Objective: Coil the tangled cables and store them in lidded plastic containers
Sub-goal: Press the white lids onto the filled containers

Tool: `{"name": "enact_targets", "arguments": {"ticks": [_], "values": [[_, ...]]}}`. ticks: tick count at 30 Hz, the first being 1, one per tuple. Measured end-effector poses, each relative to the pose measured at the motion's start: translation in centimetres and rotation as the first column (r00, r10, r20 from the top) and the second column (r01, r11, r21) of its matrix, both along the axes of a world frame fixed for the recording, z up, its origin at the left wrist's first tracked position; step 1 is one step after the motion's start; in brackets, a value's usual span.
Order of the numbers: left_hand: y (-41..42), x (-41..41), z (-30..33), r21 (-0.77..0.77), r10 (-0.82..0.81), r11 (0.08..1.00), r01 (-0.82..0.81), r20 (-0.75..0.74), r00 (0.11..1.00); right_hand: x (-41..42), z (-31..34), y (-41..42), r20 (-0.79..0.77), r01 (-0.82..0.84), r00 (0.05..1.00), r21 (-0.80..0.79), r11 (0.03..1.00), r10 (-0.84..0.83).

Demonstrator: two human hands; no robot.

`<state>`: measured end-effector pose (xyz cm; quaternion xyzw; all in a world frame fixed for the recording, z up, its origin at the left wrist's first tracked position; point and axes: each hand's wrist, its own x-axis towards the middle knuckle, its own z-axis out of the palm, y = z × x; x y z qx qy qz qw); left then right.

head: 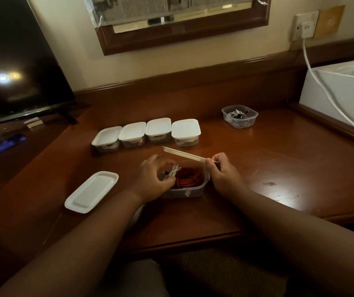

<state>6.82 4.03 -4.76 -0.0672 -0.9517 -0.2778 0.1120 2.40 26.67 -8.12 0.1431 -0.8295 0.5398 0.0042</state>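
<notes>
1. Around us on the dark, glossy wooden counter (257, 168) stand four lidded containers (146, 133) in a row, touching side by side, each a clear rectangular tub with a white cap and pale cable showing through the walls.
2. Farther right, well apart from the row, an uncovered clear tub (239, 115) holds white and dark cables.
3. A spare white lid (91, 191) lies flat near the left edge, a rounded rectangle with a raised rim.
4. A black screen (17, 61) stands at left; a white box (339, 99) sits at right with a white cord (322, 86) running from a wall socket (304, 24) across it.
5. The open container (188, 187), clear plastic with rounded corners, sits just in front of us between our wrists; it holds a coiled red cable (188, 177) and white connector ends (173, 170).
6. Our left hand (152, 179) covers the container's left end, its curled fingers gripping the white connector ends inside.
7. Our right hand (223, 172) pinches a thin white lid (184, 154) by one end, held tilted and edge-on above the container's far rim.
</notes>
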Motion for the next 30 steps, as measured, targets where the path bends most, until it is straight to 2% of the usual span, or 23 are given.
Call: {"name": "enact_targets", "arguments": {"ticks": [3, 7, 11, 16, 18, 25, 30], "values": [[-0.2, -0.4, 0.0, -0.128, 0.000, 0.992, -0.009, -0.076, 0.997, -0.1, 0.0, 0.0, 0.002, -0.005, 1.000, -0.008, 1.000, 0.005], [0.0, -0.8, 0.2, -0.063, 0.047, 0.997, -0.049, -0.039, 0.998, -0.1, 0.0, 0.0, 0.004, -0.005, 1.000, -0.014, 1.000, 0.005], [-0.2, -1.1, 0.5, -0.014, 0.082, 0.996, -0.085, -0.128, 0.988, -0.1, -0.1, 0.0, 0.007, -0.008, 1.000, -0.026, 1.000, 0.008], [-0.6, -0.9, 0.6, -0.132, -0.031, 0.991, 0.003, -0.209, 0.977, -0.1, 0.0, 0.1, 0.013, -0.014, 1.000, -0.024, 1.000, 0.014], [-0.9, -0.6, 0.8, -0.177, -0.048, 0.984, 0.014, -0.189, 0.981, -0.1, 0.0, 0.1, 0.017, -0.010, 1.000, -0.013, 1.000, 0.010], [-1.5, -0.5, 1.3, -0.149, 0.080, 0.986, -0.080, -0.006, 0.997, 0.0, 0.2, 0.0, 0.020, -0.010, 1.000, -0.015, 1.000, 0.010], [-0.8, 0.0, 2.0, -0.188, 0.077, 0.981, -0.056, 0.108, 0.991, 0.1, 0.2, 0.1, 0.011, -0.007, 1.000, -0.024, 1.000, 0.008]]}}
